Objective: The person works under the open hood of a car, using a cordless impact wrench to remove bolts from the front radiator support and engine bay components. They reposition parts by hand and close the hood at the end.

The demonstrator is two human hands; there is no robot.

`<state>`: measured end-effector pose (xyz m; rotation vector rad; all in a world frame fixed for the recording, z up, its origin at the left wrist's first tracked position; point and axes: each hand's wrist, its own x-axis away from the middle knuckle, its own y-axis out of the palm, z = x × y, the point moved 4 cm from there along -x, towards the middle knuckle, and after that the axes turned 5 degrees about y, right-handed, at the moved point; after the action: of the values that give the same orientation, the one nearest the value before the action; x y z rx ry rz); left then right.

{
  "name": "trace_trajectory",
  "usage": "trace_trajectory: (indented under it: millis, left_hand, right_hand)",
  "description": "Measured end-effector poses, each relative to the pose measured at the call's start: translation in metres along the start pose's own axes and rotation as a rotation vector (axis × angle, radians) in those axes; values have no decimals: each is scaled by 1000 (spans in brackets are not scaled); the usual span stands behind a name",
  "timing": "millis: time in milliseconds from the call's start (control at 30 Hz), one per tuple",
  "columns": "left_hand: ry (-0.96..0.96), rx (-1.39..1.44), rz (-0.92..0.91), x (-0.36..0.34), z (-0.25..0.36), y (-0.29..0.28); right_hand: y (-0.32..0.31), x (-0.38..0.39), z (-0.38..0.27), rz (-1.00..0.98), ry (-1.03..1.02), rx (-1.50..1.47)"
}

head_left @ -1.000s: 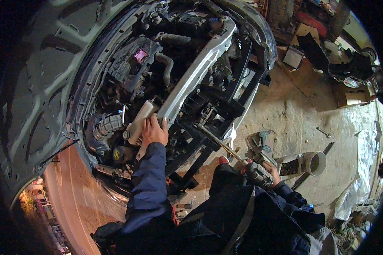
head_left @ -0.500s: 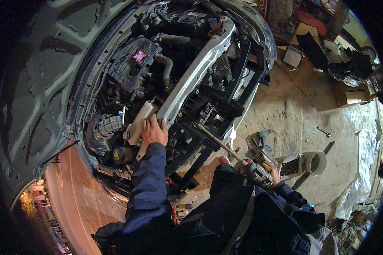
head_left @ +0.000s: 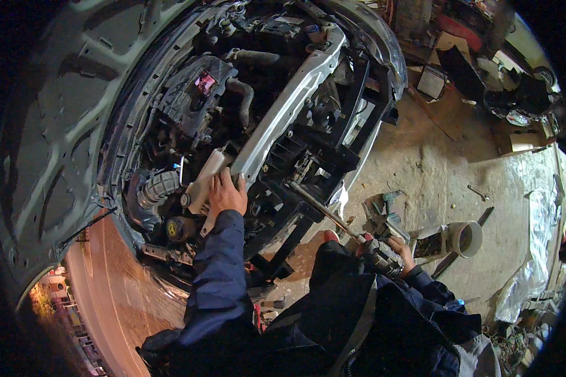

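My left hand (head_left: 227, 195) lies with its fingers stretched out over the end of the silver crossbar (head_left: 289, 113), beside the pale coolant reservoir (head_left: 205, 182) in the car's engine bay. At the lower right, my right hand (head_left: 403, 252) is wrapped round a power wrench (head_left: 382, 258). A long extension bar (head_left: 328, 213) runs from this wrench up and left into the car's opened front. Its far tip sits among the dark parts of the front frame (head_left: 307, 173), and what it meets there is too small to tell.
The raised hood (head_left: 63, 125) fills the left side. On the concrete floor to the right lie a white bucket (head_left: 466, 240), a greenish tool (head_left: 390, 204), a spanner (head_left: 478, 193) and clear plastic sheeting (head_left: 531, 257). Dark car trim (head_left: 516, 97) lies farther back.
Both hands stay almost where they were, the right still round the power wrench. The wrench and extension bar show at most a very slight shift.
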<state>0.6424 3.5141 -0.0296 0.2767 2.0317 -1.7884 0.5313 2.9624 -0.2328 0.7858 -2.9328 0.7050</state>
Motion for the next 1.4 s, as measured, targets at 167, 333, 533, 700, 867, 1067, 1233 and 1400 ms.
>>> trace_trajectory:
  millis: [167, 333, 533, 700, 867, 1067, 1233, 1400]
  left_hand:
    - [-20, 1, -22, 1, 1, -1]
    - [-45, -9, -54, 2, -1, 3]
    - [-24, -1, -30, 3, -5, 9]
    - [0, -32, 6, 4, -5, 10]
    - [0, -3, 25, 2, -4, 8]
    - [-2, -7, 5, 1, -1, 1]
    - [-15, -7, 1, 0, 2, -1]
    - [-7, -11, -7, -2, 3, -4]
  right_hand:
    - [1, -5, 1, -4, 184, -212]
    - [1, 2, 0, -35, 203, -129]
    - [-14, -11, -15, 23, 401, -461]
    - [4, -6, -18, 99, 771, -1034]
    - [-11, -11, -38, 33, 56, -121]
    - [-13, -11, -40, -4, 292, -395]
    - [-21, -13, -60, -17, -22, 302]
    - [-21, -16, -46, -41, 98, -134]
